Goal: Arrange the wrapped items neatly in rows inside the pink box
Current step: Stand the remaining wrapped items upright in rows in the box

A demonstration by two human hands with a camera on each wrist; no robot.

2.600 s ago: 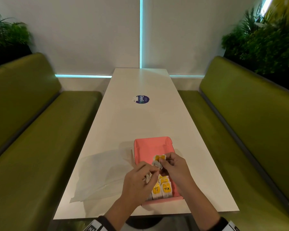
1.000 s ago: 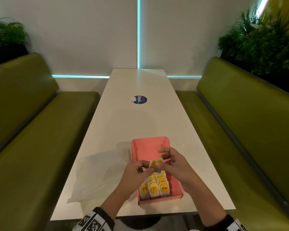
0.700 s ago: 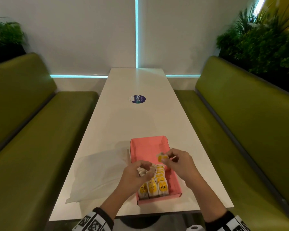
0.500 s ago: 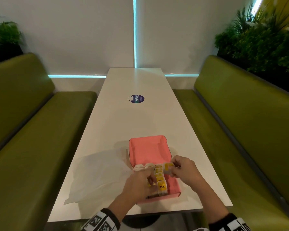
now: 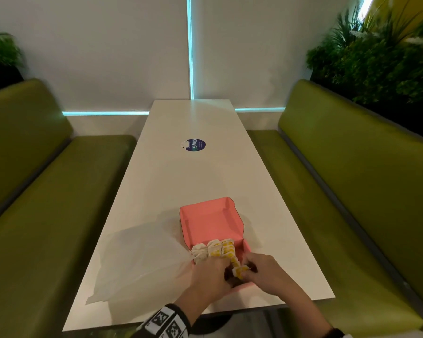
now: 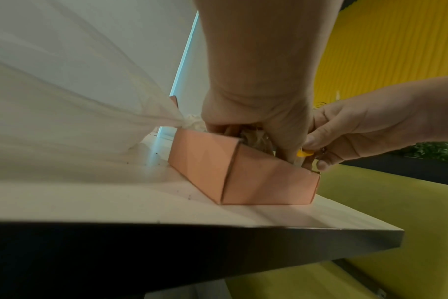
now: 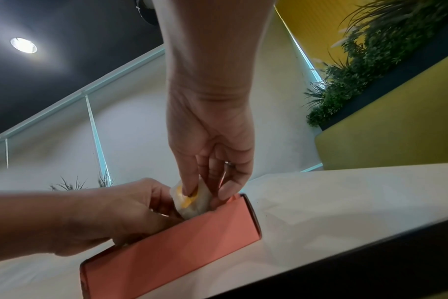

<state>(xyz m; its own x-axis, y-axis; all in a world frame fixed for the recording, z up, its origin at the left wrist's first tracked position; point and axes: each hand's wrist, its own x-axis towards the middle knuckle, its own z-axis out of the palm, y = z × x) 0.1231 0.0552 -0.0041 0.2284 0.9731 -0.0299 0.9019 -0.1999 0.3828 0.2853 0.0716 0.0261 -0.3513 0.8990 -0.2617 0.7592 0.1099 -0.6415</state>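
Note:
The pink box (image 5: 211,224) lies open near the front edge of the white table (image 5: 188,181). Rows of white wrapped items with yellow labels (image 5: 216,250) fill its near half. My left hand (image 5: 226,267) reaches down into the box, its fingers curled over the packed items and holding them. My right hand (image 5: 244,268) pinches one wrapped item (image 5: 238,271) at the box's near right corner. In the right wrist view that item (image 7: 192,200) sits between thumb and fingers just above the box wall (image 7: 171,242). The left wrist view shows the box's (image 6: 243,178) outside; its contents are mostly hidden.
A crumpled clear plastic bag (image 5: 142,262) lies on the table, touching the box's left side. A round blue sticker (image 5: 195,145) sits mid-table. Green benches (image 5: 352,191) run along both sides, with plants (image 5: 381,57) behind them. The table's front edge is just below the box.
Both hands held one item above the box; now my right hand alone has brought it down to the near right corner. My left hand has dropped onto the packed rows.

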